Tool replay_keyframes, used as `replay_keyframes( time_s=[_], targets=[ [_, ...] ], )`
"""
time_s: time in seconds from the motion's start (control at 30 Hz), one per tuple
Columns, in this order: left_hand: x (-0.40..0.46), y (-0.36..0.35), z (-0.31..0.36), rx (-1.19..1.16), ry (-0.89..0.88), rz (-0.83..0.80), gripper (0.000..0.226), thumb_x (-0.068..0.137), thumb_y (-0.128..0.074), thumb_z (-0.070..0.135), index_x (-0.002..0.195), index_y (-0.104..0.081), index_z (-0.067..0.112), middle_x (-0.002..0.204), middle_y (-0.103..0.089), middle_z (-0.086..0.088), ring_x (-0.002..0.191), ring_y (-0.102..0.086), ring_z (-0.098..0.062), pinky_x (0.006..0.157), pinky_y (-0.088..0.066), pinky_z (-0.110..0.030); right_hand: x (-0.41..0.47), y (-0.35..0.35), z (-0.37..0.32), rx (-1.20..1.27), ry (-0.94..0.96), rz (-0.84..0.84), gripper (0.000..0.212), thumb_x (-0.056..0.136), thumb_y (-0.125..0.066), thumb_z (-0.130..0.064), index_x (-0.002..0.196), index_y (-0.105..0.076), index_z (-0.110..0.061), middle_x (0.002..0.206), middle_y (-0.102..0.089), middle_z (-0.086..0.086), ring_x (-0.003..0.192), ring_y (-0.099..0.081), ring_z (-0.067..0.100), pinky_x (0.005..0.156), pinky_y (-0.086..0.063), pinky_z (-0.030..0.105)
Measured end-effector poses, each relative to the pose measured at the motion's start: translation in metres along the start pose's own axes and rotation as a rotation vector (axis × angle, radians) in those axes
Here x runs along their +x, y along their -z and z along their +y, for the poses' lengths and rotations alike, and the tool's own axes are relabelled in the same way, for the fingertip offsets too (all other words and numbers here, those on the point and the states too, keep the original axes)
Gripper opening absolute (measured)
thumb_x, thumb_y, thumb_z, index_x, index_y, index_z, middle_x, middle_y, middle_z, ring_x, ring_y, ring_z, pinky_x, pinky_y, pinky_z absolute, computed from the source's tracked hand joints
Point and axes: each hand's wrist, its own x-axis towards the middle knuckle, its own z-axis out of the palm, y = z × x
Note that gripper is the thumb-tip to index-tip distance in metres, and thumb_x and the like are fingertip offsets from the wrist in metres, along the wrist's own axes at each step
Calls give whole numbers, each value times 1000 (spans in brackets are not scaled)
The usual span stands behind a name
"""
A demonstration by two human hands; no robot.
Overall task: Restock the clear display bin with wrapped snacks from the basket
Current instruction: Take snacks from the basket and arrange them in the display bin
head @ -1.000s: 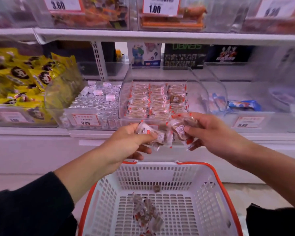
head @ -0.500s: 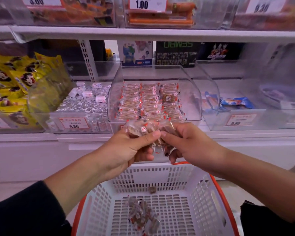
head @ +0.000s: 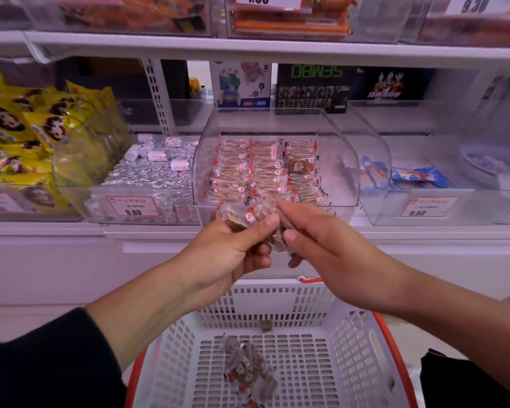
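A clear display bin (head: 343, 160) stands on the middle shelf, holding neat rows of clear-wrapped brown snacks (head: 265, 169) with red marks. Just in front of its lower edge my left hand (head: 227, 251) and my right hand (head: 321, 242) meet, both pinching a small bunch of wrapped snacks (head: 249, 216) between thumbs and fingers. Below them sits a white basket (head: 351, 348) with an orange rim. A few more wrapped snacks (head: 248, 369) lie on its floor, and one small brown piece (head: 266, 325) rests near its back wall.
Left of the bin is a bin of silver-wrapped sweets (head: 147, 172), then yellow snack bags (head: 21, 134). To the right a clear bin holds blue packets (head: 418, 176). Price tags (head: 133, 206) hang on the bin fronts. An upper shelf (head: 248, 48) runs overhead.
My hands were apart with snacks in each, then came together. They now hold the bunch jointly, slightly higher, right at the bin's front.
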Motion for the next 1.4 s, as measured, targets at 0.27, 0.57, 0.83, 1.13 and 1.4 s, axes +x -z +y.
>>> replay_keyframes(
  time_s=[0.27,0.57,0.83,1.13,1.4],
  targets=[
    [2,5,2,-12,84,9,34,62,-79,39,84,-76,12,69,-64,0,45,-48,-3,39,-44,-13,-3,3,3,-107,90,-53,61,82,-77,-32,137,-53,-20,118,-57,-13,97,-58,6,68,-51,18],
    [1,7,-4,-24,201,-206,64,77,-61,61,120,-69,16,102,-67,-4,103,-64,-19,82,-55,-29,-1,-6,10,-440,152,82,57,100,-49,-27,152,-32,-9,152,-43,2,134,-42,17,113,-30,30],
    [-5,13,5,42,233,-216,41,81,-66,37,113,-73,13,113,-73,-10,83,-75,-26,68,-61,-34,0,10,6,-189,121,-41,80,81,-81,-18,149,-40,-15,153,-38,-5,141,-34,1,112,-39,29],
    [-9,12,6,363,297,-385,16,74,-78,24,90,-78,23,98,-74,-8,68,-71,-18,50,-52,-17,0,17,11,-251,114,-334,85,90,-70,-10,156,-19,-24,161,-24,-11,147,-20,1,116,-34,36],
    [-4,16,5,685,380,-381,20,71,-87,6,84,-74,13,81,-74,-6,56,-66,-10,47,-48,-15,2,16,5,-299,172,-198,61,73,-87,-25,126,-57,-29,123,-57,-23,115,-55,1,89,-50,24]
  ],
)
